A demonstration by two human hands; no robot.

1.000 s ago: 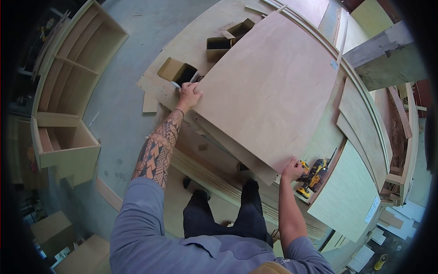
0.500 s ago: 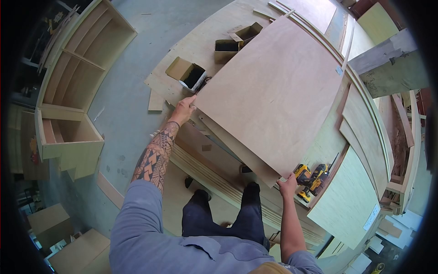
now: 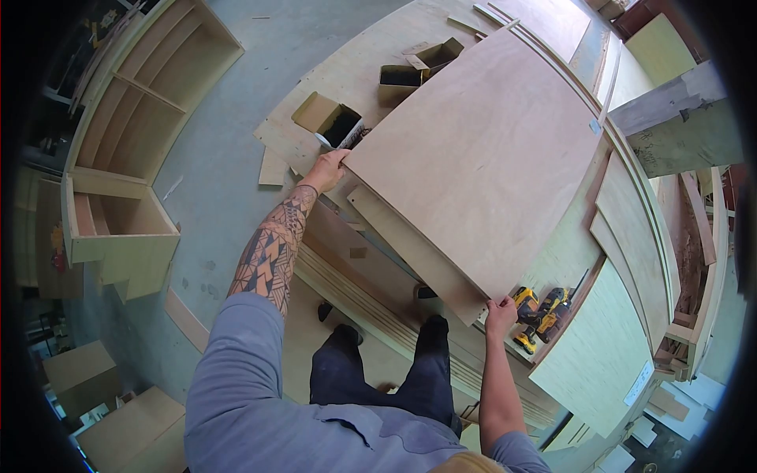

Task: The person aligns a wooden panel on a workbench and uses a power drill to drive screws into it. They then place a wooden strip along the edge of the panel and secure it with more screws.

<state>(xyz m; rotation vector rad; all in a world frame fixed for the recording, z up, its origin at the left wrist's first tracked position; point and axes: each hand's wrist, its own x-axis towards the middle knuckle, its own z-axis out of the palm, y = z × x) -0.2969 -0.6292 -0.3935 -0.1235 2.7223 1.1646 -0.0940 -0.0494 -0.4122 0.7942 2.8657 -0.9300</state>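
A large plywood panel (image 3: 481, 150) lies over other boards on the workbench. My left hand (image 3: 325, 170) grips its left corner, fingers closed on the edge. At the near right corner, my right hand (image 3: 501, 315) pinches the same panel. Underneath, a second plywood board (image 3: 402, 240) sticks out along the near edge, at a slight angle to the panel. Two yellow and black cordless drills (image 3: 544, 311) lie just right of my right hand. Close beyond my left hand stands an open cardboard box (image 3: 341, 124) with dark contents.
Two more open boxes (image 3: 400, 79) stand along the panel's far left edge. Long wood strips (image 3: 572, 87) run along the right side. A wooden cabinet frame (image 3: 130, 126) stands on the floor at left. Stacked boards (image 3: 371, 303) sit below the bench edge, near my feet.
The panel's near edge has shifted slightly away from me, and more of the board beneath shows. Both hands have moved with it, still holding the corners. The camera view has shifted a little.
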